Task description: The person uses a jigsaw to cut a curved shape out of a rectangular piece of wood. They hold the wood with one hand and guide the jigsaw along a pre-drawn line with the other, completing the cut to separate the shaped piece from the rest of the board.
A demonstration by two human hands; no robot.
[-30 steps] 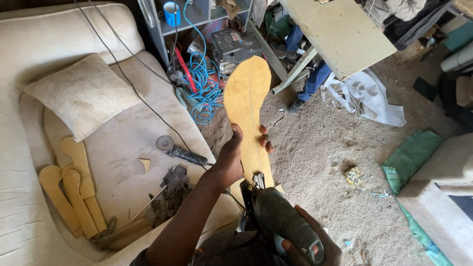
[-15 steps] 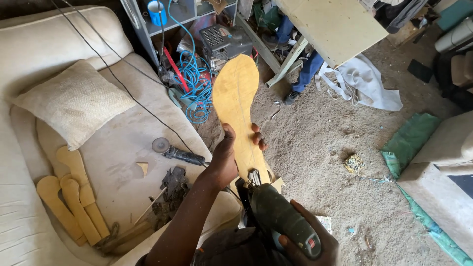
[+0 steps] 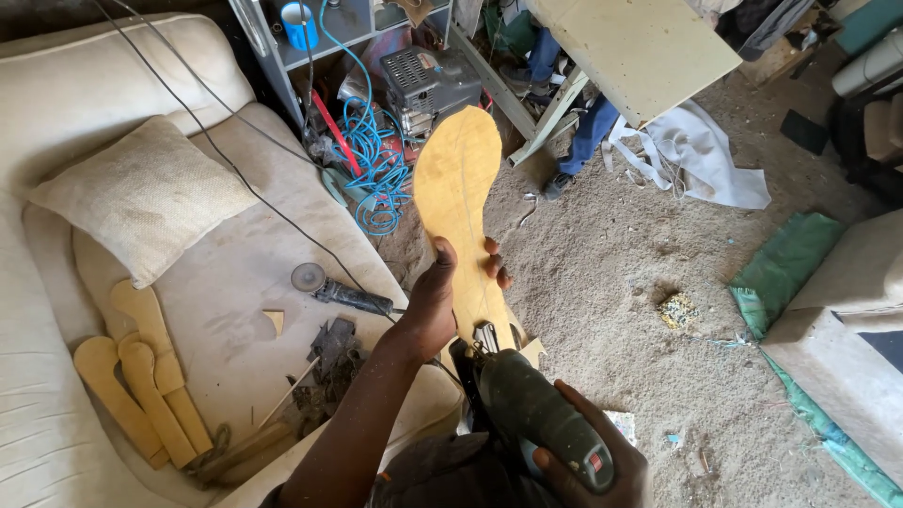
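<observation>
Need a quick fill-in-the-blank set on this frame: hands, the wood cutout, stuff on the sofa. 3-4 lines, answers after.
1. The left hand grips the neck of a paddle-shaped wooden cutout, while the ____ hand holds the dark green power tool.
2. The angle grinder lies on the ____.
3. The floor is covered in ____.
4. The coiled hose is ____ in colour.

Missing words: right; sofa; sawdust; blue

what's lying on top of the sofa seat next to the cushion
On the sofa seat lie an angle grinder with its cord, three paddle-shaped wooden cutouts, a small wood offcut and dark scraps. The left arm covers the seat's front corner.
</observation>
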